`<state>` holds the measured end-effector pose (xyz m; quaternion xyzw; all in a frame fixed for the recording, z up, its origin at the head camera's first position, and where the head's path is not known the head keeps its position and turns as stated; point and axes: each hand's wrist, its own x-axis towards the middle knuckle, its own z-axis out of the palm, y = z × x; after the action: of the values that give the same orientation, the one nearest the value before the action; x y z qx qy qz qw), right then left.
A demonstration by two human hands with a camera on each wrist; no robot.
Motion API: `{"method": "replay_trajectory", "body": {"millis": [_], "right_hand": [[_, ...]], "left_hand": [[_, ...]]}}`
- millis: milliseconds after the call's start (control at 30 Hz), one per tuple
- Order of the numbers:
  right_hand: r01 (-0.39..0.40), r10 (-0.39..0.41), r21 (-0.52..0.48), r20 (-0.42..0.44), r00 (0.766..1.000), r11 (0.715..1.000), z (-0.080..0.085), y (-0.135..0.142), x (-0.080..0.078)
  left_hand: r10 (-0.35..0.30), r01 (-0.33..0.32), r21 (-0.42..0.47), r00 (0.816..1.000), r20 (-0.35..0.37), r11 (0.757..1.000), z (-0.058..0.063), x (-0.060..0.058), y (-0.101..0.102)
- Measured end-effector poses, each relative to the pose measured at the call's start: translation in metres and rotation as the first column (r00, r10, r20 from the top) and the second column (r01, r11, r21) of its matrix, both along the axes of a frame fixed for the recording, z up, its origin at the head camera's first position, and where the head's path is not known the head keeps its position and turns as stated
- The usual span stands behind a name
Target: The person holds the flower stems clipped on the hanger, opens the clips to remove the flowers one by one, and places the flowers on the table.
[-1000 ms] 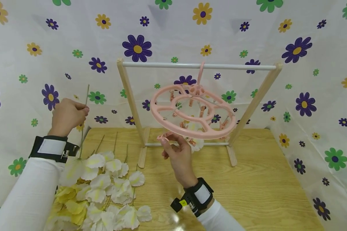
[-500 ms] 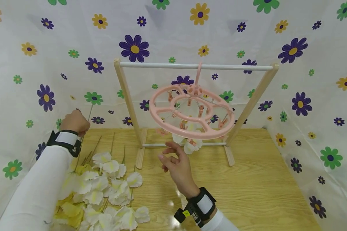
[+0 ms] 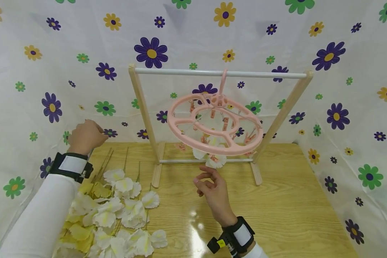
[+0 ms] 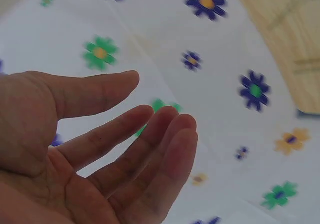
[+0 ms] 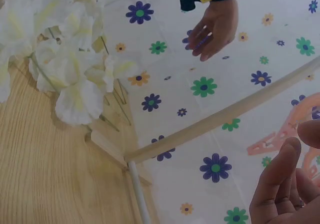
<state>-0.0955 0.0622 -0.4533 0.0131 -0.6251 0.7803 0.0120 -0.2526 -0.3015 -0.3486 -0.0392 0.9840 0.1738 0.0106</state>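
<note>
Over the back left of the table, my left hand [image 3: 87, 137] is above the flower stems and holds nothing. In the left wrist view, thumb and fingers [image 4: 170, 159] stand apart with only the cloth behind. My right hand [image 3: 215, 195] is loosely bent and holds nothing, just below and in front of the pink hanger [image 3: 196, 145]. Pink clothespins [image 3: 225, 124] dangle under the hanger's ring. White petals [image 3: 217, 162] show beneath it. One clothespin [image 5: 262, 145] appears near my right fingertips in the right wrist view. White artificial flowers [image 3: 133, 211] lie piled at left.
The hanger hooks over the white bar [image 3: 180, 72] of a wooden stand [image 3: 145, 114]. Yellow flowers [image 3: 84, 233] lie among the white ones. Flower-printed cloth [image 3: 187, 36] encloses the wooden table [image 3: 277, 215] at the back and sides.
My left hand has lowered a flower by its stem onto the pile and let go. My right hand has released a pink clothespin and moved down and right.
</note>
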Motion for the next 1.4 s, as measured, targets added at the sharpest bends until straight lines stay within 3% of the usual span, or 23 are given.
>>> {"method": "replay_trajectory", "body": {"millis": [100, 233, 400, 567, 733, 833, 900, 1033, 1167, 1300, 1400], "right_hand": [[0.044, -0.044, 0.006, 0.010, 0.999, 0.999, -0.003, 0.011, 0.000], [0.096, -0.097, 0.022, 0.025, 0.995, 0.995, -0.009, 0.025, 0.001], [0.152, -0.154, 0.036, 0.052, 0.987, 0.988, -0.015, 0.041, 0.007], [0.200, -0.204, 0.055, 0.081, 0.976, 0.978, -0.022, 0.051, 0.013], [0.225, -0.230, 0.061, 0.099, 0.968, 0.972, -0.028, 0.057, 0.017], [0.234, -0.241, 0.071, 0.124, 0.963, 0.970, -0.032, 0.057, 0.019], [0.235, -0.244, 0.075, 0.143, 0.959, 0.969, -0.034, 0.057, 0.021], [0.241, -0.250, 0.070, 0.179, 0.952, 0.968, -0.038, 0.058, 0.025], [0.255, -0.265, 0.079, 0.190, 0.945, 0.964, -0.040, 0.062, 0.030], [0.260, -0.276, 0.103, 0.196, 0.941, 0.960, -0.043, 0.069, 0.036], [0.268, -0.286, 0.111, 0.209, 0.935, 0.957, -0.045, 0.076, 0.040]], "left_hand": [[-0.055, 0.056, 0.016, 0.997, -0.056, 0.998, 0.002, 0.022, 0.031], [-0.130, 0.141, 0.060, 0.979, -0.159, 0.988, -0.011, 0.056, 0.074], [-0.172, 0.225, 0.200, 0.952, -0.252, 0.954, -0.049, 0.087, 0.127], [-0.175, 0.301, 0.346, 0.920, -0.351, 0.889, -0.091, 0.100, 0.179], [-0.135, 0.376, 0.490, 0.878, -0.458, 0.786, -0.115, 0.090, 0.224], [-0.091, 0.392, 0.566, 0.870, -0.485, 0.725, -0.123, 0.077, 0.243], [-0.064, 0.382, 0.600, 0.874, -0.481, 0.703, -0.127, 0.067, 0.253], [-0.047, 0.399, 0.609, 0.859, -0.509, 0.685, -0.136, 0.046, 0.266], [-0.062, 0.465, 0.579, 0.812, -0.581, 0.669, -0.143, 0.032, 0.272], [-0.088, 0.509, 0.526, 0.771, -0.631, 0.681, -0.149, 0.028, 0.268], [-0.113, 0.531, 0.450, 0.727, -0.677, 0.718, -0.150, 0.032, 0.261]]}}
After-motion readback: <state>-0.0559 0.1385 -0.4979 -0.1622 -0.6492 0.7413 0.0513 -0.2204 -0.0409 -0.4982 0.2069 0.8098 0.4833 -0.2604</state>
